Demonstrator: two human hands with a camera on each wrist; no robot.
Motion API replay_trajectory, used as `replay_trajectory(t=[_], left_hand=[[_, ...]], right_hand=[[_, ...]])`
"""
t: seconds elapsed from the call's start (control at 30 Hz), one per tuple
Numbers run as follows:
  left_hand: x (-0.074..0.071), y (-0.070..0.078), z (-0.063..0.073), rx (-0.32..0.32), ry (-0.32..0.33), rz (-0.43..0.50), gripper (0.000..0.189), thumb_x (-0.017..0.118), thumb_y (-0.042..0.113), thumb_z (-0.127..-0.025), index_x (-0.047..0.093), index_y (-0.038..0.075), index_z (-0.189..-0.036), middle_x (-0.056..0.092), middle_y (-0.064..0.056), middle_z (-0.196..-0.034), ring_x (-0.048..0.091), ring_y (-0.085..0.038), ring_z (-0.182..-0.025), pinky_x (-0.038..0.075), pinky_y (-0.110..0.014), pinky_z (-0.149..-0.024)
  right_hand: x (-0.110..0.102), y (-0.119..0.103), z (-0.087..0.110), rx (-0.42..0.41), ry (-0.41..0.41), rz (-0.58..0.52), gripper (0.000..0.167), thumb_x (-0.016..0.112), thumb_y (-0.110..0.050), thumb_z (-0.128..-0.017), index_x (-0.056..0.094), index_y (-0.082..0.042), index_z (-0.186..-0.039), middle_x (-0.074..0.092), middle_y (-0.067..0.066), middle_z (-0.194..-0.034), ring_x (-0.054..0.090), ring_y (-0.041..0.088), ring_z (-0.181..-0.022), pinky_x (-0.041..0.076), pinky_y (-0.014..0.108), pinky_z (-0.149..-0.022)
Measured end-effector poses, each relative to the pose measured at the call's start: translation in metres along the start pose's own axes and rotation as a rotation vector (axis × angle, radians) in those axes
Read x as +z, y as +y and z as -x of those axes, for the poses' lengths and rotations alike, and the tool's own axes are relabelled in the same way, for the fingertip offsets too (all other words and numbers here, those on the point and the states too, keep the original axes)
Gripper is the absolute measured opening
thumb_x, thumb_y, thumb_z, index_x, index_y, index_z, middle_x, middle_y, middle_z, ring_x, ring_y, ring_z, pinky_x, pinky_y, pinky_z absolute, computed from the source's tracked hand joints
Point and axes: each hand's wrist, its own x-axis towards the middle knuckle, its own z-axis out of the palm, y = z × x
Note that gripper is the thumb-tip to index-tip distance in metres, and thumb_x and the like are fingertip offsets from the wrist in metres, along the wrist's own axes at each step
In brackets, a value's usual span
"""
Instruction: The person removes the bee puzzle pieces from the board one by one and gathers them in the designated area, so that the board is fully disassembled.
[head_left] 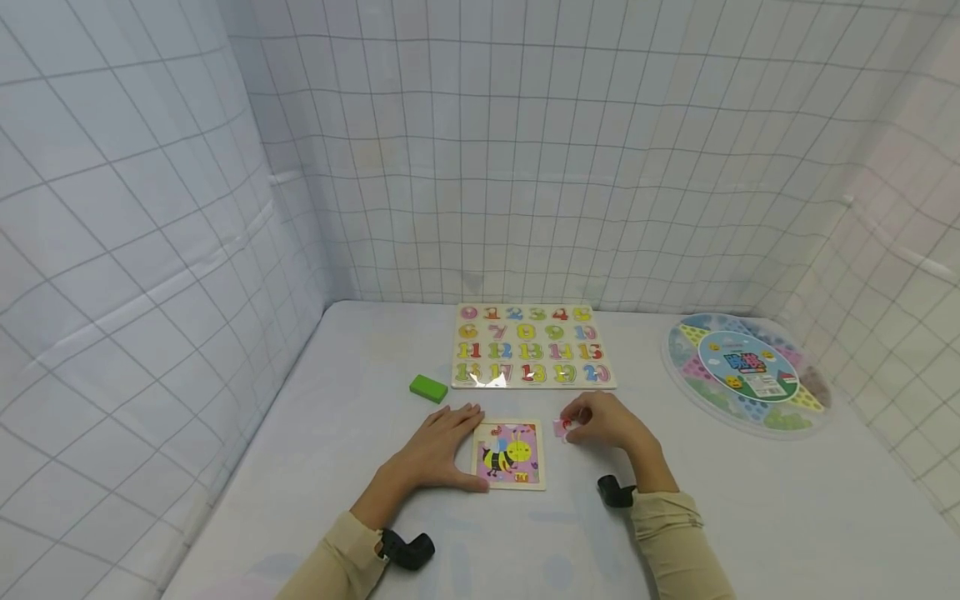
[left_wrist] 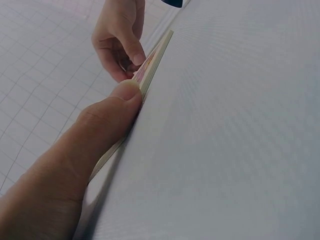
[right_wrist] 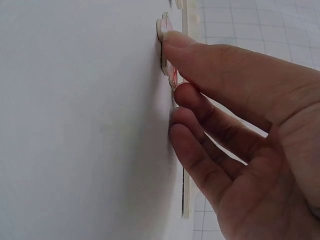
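Observation:
A small square bee puzzle (head_left: 512,457) in a pale wooden frame lies on the white table. My left hand (head_left: 444,450) rests along its left side, fingers extended at the upper left corner. Its thumb (left_wrist: 112,112) presses on the board's near edge in the left wrist view. Right of the puzzle, my right hand (head_left: 606,419) pinches a pink and red puzzle piece (head_left: 559,428) low over the table. In the right wrist view the thumb covers part of this puzzle piece (right_wrist: 164,24), and the other fingers curl below it.
A wooden number puzzle board (head_left: 533,345) lies behind the hands. A green block (head_left: 428,388) sits to the left, near my left fingers. On the right lies a round clear-edged game board (head_left: 750,373). Grid-patterned cloth walls (head_left: 480,167) stand around the table.

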Motion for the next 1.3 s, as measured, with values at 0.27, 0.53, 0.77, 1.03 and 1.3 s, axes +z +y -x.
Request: replay_trajectory(t=[0.27,0.53,0.77,1.03,1.3], left_hand=[[-0.001,0.000,0.000,-0.002,0.000,0.001,0.115,0.065,0.079,-0.066,0.032,0.013,-0.153,0.030,-0.004,-0.160,0.024,-0.020,-0.150,0.018,-0.048,-0.124],[-0.003,0.001,0.001,0.003,0.008,0.011,0.114,0.067,0.078,-0.066,0.033,0.012,-0.153,0.032,-0.005,-0.160,0.026,-0.022,-0.150,0.019,-0.049,-0.123],[-0.002,0.000,0.001,0.000,-0.003,0.019,0.114,0.066,0.079,-0.066,0.032,0.013,-0.153,0.031,-0.004,-0.160,0.025,-0.021,-0.150,0.018,-0.049,-0.123],[-0.001,0.001,0.002,-0.001,0.004,0.006,0.113,0.065,0.080,-0.066,0.034,0.013,-0.152,0.032,-0.003,-0.160,0.026,-0.020,-0.150,0.019,-0.048,-0.123],[-0.002,0.002,0.001,0.006,0.005,0.001,0.112,0.064,0.079,-0.067,0.034,0.013,-0.152,0.033,-0.004,-0.159,0.027,-0.021,-0.149,0.019,-0.049,-0.123]], right_hand=[[0.002,-0.014,-0.002,-0.047,-0.004,-0.057,0.026,0.084,-0.015,-0.074,0.074,-0.009,-0.098,0.061,0.002,-0.081,0.051,0.015,-0.074,0.044,0.025,-0.062],[0.014,-0.028,-0.007,-0.080,-0.041,-0.087,0.027,0.086,-0.015,-0.072,0.074,-0.009,-0.096,0.062,0.000,-0.082,0.052,0.014,-0.076,0.047,0.024,-0.066],[0.023,-0.041,-0.009,-0.137,-0.040,-0.072,0.025,0.085,-0.018,-0.073,0.074,-0.011,-0.095,0.065,-0.001,-0.085,0.052,0.014,-0.077,0.045,0.024,-0.066],[0.033,-0.060,-0.013,-0.161,-0.059,-0.061,0.021,0.082,-0.017,-0.077,0.074,-0.013,-0.096,0.065,-0.002,-0.087,0.054,0.013,-0.079,0.047,0.025,-0.067],[0.042,-0.067,-0.020,-0.179,-0.069,-0.032,0.019,0.081,-0.018,-0.078,0.075,-0.012,-0.096,0.066,-0.002,-0.088,0.055,0.011,-0.079,0.049,0.024,-0.068]])
